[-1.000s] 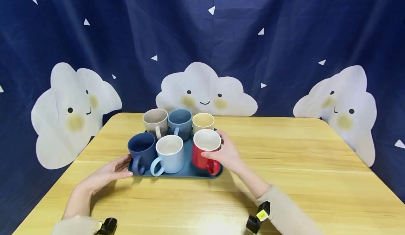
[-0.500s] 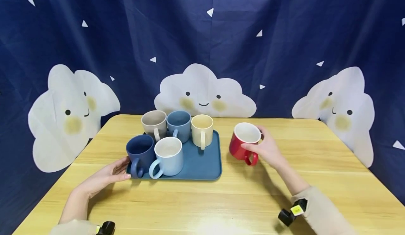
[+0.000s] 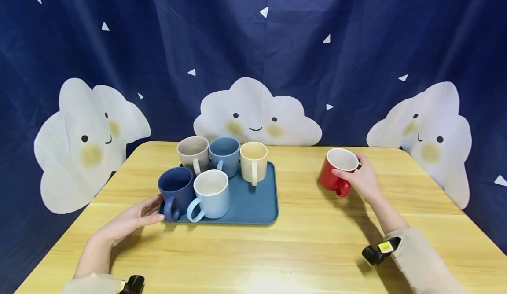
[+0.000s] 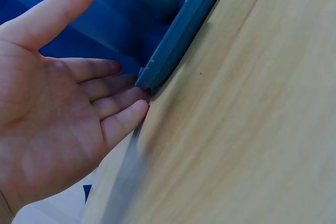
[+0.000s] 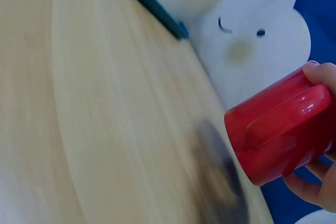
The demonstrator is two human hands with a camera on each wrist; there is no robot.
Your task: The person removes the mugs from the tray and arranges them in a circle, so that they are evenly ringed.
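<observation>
My right hand [image 3: 363, 180] grips a red mug [image 3: 330, 176] with a white inside, thumb on the near side of its rim area. In the right wrist view the red mug [image 5: 283, 129] hangs over the table, apart from its shadow. My left hand [image 3: 128, 220] touches the left edge of a blue tray [image 3: 253, 212], beside a navy mug [image 3: 176, 192]. The left wrist view has the left fingers [image 4: 123, 121] fairly straight against the tray corner, the thumb spread away. A light-blue mug [image 3: 214, 201] stands right of the navy one.
Behind them on the tray stand a beige-grey mug [image 3: 193, 155], a slate-blue mug [image 3: 225, 157] and a cream-yellow mug [image 3: 254, 162]. A wooden table [image 3: 237, 259] lies under everything. A dark blue curtain [image 3: 293, 30] with clouds hangs at the table's back edge.
The red mug has left the tray's front right and travelled right, over the table, in my right hand. My left hand has stayed at the tray's left edge.
</observation>
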